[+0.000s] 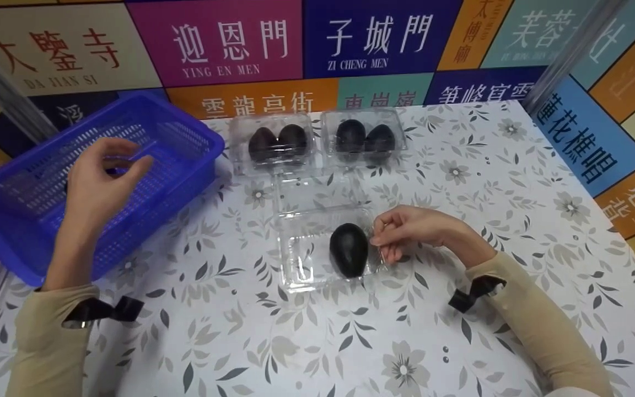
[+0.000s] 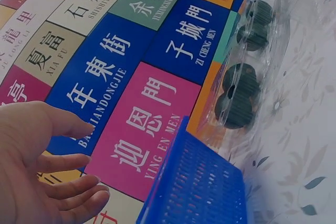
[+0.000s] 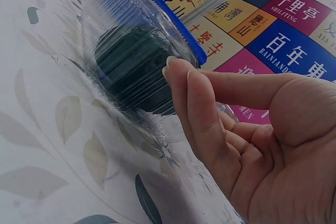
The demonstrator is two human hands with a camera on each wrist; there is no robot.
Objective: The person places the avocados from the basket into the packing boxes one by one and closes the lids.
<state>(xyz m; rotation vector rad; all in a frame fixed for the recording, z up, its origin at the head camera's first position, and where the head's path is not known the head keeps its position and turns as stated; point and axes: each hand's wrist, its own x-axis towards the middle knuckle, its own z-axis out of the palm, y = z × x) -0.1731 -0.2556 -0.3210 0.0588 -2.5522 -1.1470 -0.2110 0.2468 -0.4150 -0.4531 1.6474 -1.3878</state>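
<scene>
My right hand (image 1: 414,229) pinches the right edge of an opened clear plastic clamshell box (image 1: 298,275), its thumb and index finger together at the rim in the right wrist view. A dark, smooth avocado (image 1: 349,250) lies in the right half of that box, close to my fingertips. The box's lid (image 1: 317,193) is folded back, away from me. At the left, my left hand (image 1: 100,173) hovers over a blue plastic basket (image 1: 157,220) with its fingers spread and loosely curved. Nothing is in this hand (image 2: 47,166) in the left wrist view.
Two closed clear boxes stand side by side at the back: a left box (image 1: 240,160) and a right box (image 1: 400,118), each with two dark avocados inside. A patterned cloth (image 1: 229,331) covers the table. Panels with printed characters (image 1: 229,44) rise behind it.
</scene>
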